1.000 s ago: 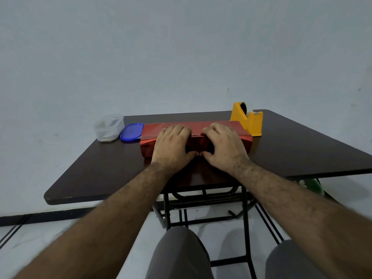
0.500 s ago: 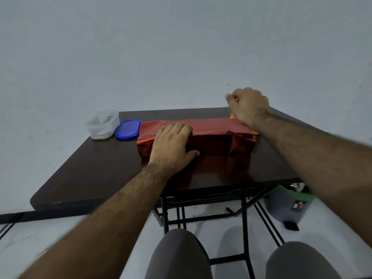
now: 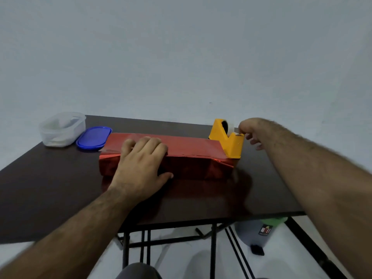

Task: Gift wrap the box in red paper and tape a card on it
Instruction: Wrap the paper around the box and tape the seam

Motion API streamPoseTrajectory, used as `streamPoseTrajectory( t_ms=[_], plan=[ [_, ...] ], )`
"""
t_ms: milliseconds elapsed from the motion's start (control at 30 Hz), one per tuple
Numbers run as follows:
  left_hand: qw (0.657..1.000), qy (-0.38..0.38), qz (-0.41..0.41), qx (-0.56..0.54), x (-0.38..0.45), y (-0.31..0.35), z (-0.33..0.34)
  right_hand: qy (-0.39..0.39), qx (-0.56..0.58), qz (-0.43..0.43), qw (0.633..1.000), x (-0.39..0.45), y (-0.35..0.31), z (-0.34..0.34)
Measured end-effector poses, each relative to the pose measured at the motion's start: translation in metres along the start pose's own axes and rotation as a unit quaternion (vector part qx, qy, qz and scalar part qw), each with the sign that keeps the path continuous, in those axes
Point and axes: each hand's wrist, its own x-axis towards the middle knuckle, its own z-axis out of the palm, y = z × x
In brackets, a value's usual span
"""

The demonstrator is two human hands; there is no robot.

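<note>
Head view, and nearest us the person's knees sit under the edge of the dark brown glossy surface [image 3: 50, 188], with a grey bin with a green rim [image 3: 259, 228] tucked on the floor below at the right. Moving up onto the surface, the left hand [image 3: 141, 168] lies spread across the long box wrapped in shiny red foil paper [image 3: 191, 160], fingers [image 3: 149, 143] flat and relaxed over the top, thumb down the near side. That looks like a deliberate pin: the paper's overlap runs along the top near edge, and a flat palm there keeps the seam from springing open while no tape holds it. The box itself lies lengthwise across the middle of the surface, its right end folds loose and crumpled.

Further back on the right, the right hand [image 3: 249, 131] is at the yellow plastic tape dispenser [image 3: 227, 137], which stands touching the box's far right corner. Thumb and forefinger are pinched at the cutter end, apparently on the tape's free end, the other fingers loosely curled; the strip itself is too thin to make out. One hand anchors, one fetches tape, a sensible split.

Far left, a clear plastic tub [image 3: 62, 128] and its blue oval lid [image 3: 94, 137] rest side by side. No card is visible yet.
</note>
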Motion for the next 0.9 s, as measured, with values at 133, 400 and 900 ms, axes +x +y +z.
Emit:
streamPoseTrajectory(
  t_ms=[133, 400, 900],
  plan=[
    [1.0, -0.006, -0.006, -0.005, 0.0, 0.001, 0.0, -0.029, 0.073, 0.041, 0.996, 0.01, 0.0, 0.0],
    [1.0, -0.017, -0.015, -0.001, -0.001, 0.002, -0.001, -0.065, 0.234, 0.074, 0.967, 0.018, -0.006, 0.008],
    [1.0, -0.011, -0.02, -0.007, -0.001, 0.002, -0.001, -0.064, 0.386, 0.062, 0.918, -0.003, 0.025, 0.024]
  ],
)
